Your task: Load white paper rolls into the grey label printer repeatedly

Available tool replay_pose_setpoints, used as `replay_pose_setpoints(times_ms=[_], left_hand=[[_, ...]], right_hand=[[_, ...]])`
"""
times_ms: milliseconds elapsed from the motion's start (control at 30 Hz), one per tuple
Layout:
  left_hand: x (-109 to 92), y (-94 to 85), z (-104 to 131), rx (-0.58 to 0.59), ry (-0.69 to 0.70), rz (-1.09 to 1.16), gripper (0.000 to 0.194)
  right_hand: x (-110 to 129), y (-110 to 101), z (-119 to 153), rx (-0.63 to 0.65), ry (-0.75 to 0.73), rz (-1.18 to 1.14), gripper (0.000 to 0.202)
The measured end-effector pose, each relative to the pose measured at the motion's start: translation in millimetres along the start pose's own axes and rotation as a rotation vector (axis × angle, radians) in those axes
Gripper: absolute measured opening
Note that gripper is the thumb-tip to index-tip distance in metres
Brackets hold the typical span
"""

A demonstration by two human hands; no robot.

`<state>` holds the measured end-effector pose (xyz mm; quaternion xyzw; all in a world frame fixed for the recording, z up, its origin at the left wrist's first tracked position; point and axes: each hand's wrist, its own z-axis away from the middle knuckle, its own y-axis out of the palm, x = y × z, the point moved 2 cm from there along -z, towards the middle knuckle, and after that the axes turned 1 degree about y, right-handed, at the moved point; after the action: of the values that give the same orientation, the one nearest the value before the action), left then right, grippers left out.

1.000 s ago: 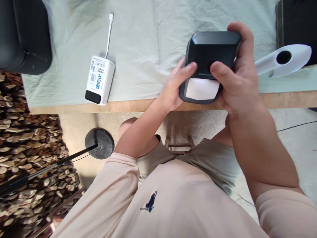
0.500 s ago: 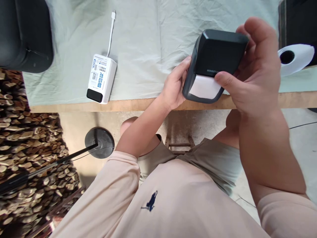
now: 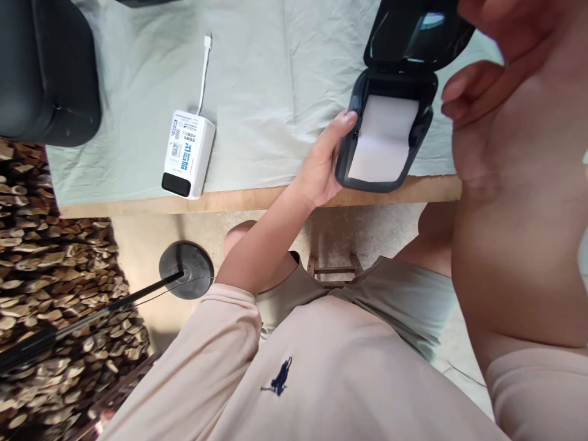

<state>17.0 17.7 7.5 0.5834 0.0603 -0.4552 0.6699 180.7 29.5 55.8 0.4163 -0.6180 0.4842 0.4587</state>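
A dark label printer [image 3: 374, 185] is tilted up above the table's front edge, its lid [image 3: 404, 37] swung up. White label paper [image 3: 383, 138] lies inside and runs down over the front lip. My left hand [image 3: 324, 156] grips the printer's left side, thumb on the rim. To the right of the lid, my right hand [image 3: 509, 92] is blurred and partly cut off by the frame. Its fingers are apart with nothing seen between them; whether a fingertip touches the lid's edge is unclear.
On the cloth-covered table [image 3: 257, 110] lies a white power bank [image 3: 186, 153] with a short cable [image 3: 203, 76]. A black case [image 3: 59, 73] stands at the left. Below are a round stand base [image 3: 186, 269], a wooden stool [image 3: 335, 269] and stacked firewood [image 3: 55, 257].
The printer's lid has swung open upward, showing the paper inside. My right hand has left the printer's front and moved up and right. My left hand keeps its grip.
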Motion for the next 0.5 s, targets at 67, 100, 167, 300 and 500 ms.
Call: replay_pose_setpoints(times_ms=[67,100,167,300,500], left_hand=[[0,0.3,-1,0.0,0.008,0.004,0.028],[0,0.4,-1,0.007,0.003,0.013,0.026],[0,0.1,-1,0.009,-0.012,0.039,0.018],[1,-1.9,-2,-0.015,-0.045,0.045,0.009],[4,-4.2,-3,-0.06,-0.089,0.0,0.013]], right_hand=[[10,1,8,-0.042,-0.059,0.25,0.033],[15,3,11,0.005,-0.092,0.402,0.028],[21,6,15,0.13,-0.073,0.638,0.024],[20,4,6,0.347,0.044,1.012,0.043],[27,13,-7,0.374,0.138,1.054,0.047]])
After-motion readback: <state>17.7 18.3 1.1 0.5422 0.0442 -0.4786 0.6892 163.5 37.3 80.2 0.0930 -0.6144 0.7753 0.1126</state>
